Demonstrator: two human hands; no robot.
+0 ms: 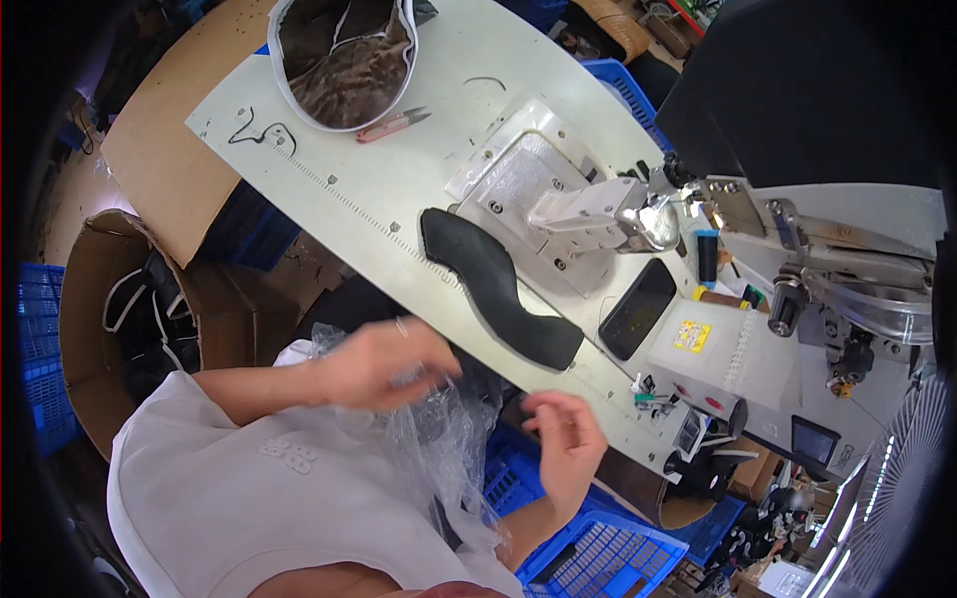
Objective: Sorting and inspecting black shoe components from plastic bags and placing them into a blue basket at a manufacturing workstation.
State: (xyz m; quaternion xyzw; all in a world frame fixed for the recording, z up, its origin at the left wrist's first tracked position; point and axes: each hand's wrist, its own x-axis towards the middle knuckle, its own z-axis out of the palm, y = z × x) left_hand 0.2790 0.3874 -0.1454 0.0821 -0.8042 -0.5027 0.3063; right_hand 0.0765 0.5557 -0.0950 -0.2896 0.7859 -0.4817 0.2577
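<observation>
My left hand point(384, 364) is closed on a clear plastic bag point(444, 439) that lies crumpled in my lap below the table edge. My right hand point(568, 444) hovers just right of the bag with fingers curled and apart, holding nothing that I can see. Something dark shows through the plastic, but I cannot tell what it is. On the white work table point(349, 199) just above my hands lies a black curved padded piece point(498, 289).
A sewing machine point(638, 214) stands at the right with a dark phone point(638, 309) beside it. Pink thread snips point(394, 125) lie near a brown fabric piece point(344, 60) at the far end. A cardboard box point(120, 319) sits left, blue crates point(598, 558) below.
</observation>
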